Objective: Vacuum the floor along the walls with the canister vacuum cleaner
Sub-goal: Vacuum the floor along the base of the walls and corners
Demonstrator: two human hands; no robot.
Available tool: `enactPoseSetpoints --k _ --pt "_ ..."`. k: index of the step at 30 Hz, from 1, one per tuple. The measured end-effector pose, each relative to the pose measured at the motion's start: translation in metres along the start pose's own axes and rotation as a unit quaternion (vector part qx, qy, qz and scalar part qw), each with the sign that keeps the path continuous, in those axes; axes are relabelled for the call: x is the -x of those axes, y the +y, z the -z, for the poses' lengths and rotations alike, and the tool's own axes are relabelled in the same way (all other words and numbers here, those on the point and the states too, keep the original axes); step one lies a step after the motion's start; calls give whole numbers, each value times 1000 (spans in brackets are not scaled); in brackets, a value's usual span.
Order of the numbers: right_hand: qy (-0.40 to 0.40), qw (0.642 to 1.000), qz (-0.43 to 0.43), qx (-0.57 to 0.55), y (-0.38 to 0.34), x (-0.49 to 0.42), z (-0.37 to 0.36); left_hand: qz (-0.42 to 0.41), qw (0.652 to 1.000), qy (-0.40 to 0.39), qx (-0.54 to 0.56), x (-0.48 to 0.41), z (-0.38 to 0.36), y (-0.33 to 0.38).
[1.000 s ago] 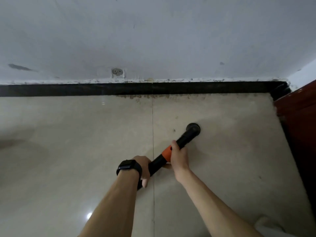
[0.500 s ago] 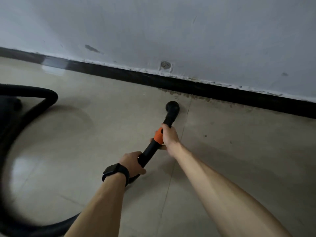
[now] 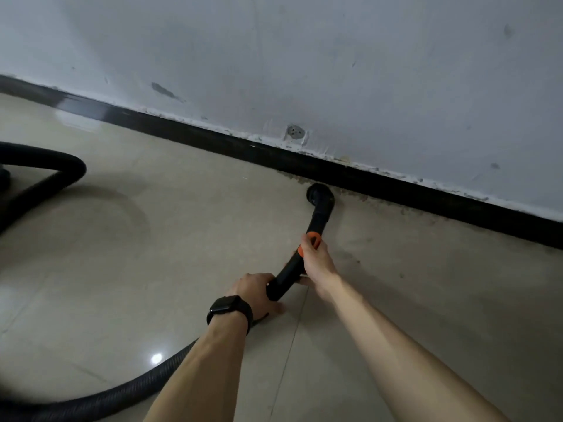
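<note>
I hold a black vacuum wand (image 3: 288, 274) with an orange collar (image 3: 309, 240) in both hands. My right hand (image 3: 315, 263) grips it at the collar. My left hand (image 3: 254, 292), with a black watch on the wrist, grips the wand's lower end. The round black nozzle (image 3: 320, 196) rests on the beige tile floor (image 3: 170, 239), right against the black baseboard (image 3: 396, 190). A band of brownish dirt (image 3: 380, 205) runs along the baseboard to the nozzle's right. The black ribbed hose (image 3: 115, 394) trails from the wand to the lower left.
The hose loops round at the left edge (image 3: 61, 166), where a dark part of the canister (image 3: 3, 175) just shows. A white scuffed wall (image 3: 335, 71) rises above the baseboard, with a small round fitting (image 3: 295, 130) low on it.
The nozzle has moved forward from the open floor up to the baseboard. The view has swung left, so the hose loop now shows and the red-brown door at the right is gone.
</note>
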State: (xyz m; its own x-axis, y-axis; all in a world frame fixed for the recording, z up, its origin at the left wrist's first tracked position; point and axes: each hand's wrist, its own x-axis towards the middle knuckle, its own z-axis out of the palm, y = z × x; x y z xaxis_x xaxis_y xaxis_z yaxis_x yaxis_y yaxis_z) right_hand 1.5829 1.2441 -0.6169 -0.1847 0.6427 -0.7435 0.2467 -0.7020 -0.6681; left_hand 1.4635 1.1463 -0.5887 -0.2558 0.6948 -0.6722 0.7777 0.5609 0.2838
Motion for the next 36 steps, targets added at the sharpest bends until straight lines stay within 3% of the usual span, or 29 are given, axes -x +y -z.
enactPoseSetpoints --k 6,16,28,36 --pt "-10 998 2 61 -4 -13 -40 14 999 32 30 -5 3 -17" --pt "60 991 30 112 -21 -30 -72 -1 991 112 69 -17 16 -37" --pt "39 997 24 65 -27 -40 -111 -5 972 194 134 -11 18 -68" --pt "-24 998 2 63 -49 -37 -120 17 971 199 131 -15 24 -75"
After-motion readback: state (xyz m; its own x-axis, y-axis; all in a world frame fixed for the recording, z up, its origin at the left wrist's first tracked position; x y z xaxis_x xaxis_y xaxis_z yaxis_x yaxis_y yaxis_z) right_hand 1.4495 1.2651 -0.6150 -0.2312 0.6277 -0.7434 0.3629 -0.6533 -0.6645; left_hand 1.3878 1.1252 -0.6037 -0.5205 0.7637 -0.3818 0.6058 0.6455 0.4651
